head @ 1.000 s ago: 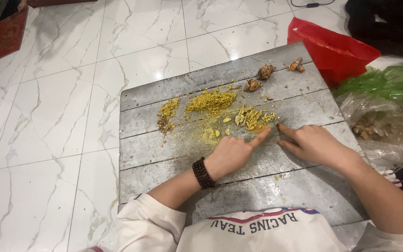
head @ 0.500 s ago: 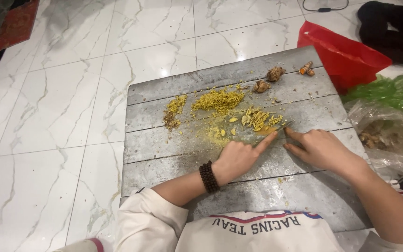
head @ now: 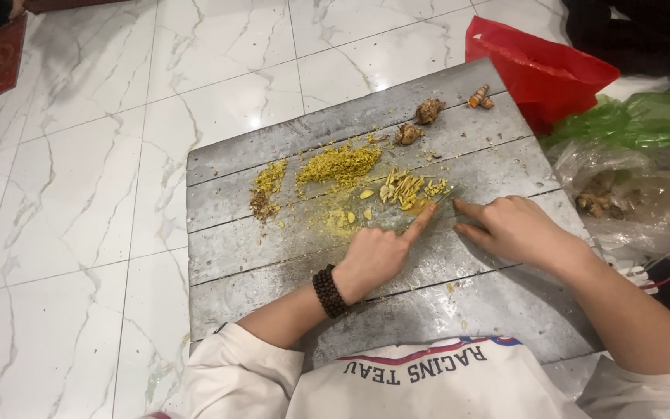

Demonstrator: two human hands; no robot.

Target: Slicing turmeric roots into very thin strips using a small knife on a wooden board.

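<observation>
Left hand (head: 378,260) curled, forefinger pressing yellow root slices (head: 406,189) on grey wooden board (head: 288,240), right hand (head: 509,229) closed, possibly gripping a knife, chopped yellow pile (head: 338,164) behind, red bag (head: 537,70) beyond

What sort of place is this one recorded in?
Probably a home floor used for food prep: white marble-look tiles, a grey wooden board laid on them with chopped yellow root, and plastic bags alongside.
</observation>
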